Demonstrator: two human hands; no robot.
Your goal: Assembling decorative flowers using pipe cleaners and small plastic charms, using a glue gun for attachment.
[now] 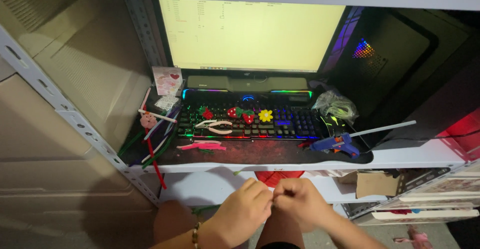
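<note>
Green stem point(207, 209) trails below left hand point(243, 210) fingers point(266, 202)

Pliers point(216, 126) and glue gun point(336, 144) crowd the shelf point(425, 155) above the hands point(272, 204).

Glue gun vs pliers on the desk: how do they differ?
The glue gun is blue, with a pale stick jutting from its back; the pliers have cream handles. The glue gun lies on the dark desk mat, right of the keyboard; the pliers rest on its keys. Neither is in a hand.
</note>
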